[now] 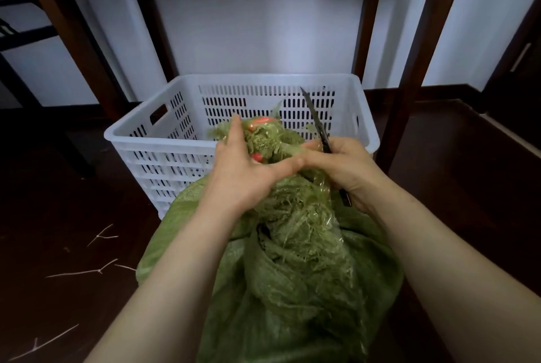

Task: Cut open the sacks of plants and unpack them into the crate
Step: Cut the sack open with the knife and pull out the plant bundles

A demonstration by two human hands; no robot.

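Bunching sack top (265, 140) in left hand (240, 171)

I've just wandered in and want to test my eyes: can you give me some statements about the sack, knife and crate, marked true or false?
1. The left hand grips the bunched top of the green sack. True.
2. The right hand holds a knife. True.
3. The knife's blade points down into the sack. False: it points up and away, toward the crate.
4. The crate is dark blue. False: it is white plastic.
5. Thin twigs lie on the floor to the left. True.
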